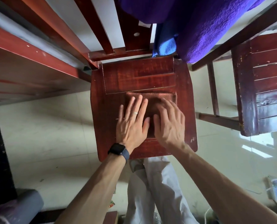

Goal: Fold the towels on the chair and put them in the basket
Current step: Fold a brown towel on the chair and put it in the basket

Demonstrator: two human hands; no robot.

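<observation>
The folded brown towel, judged soft and light, is pressed on the chair seat beneath the spread, straight fingers of left hand and right hand, its side edges being best gripped.

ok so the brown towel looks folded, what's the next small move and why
Probably grip the brown towel by its edges and lift it off the chair seat. It lies as a compact folded square under the flat left hand and right hand. The basket is not in view; a purple towel and blue towel hang on the chair back.
</observation>
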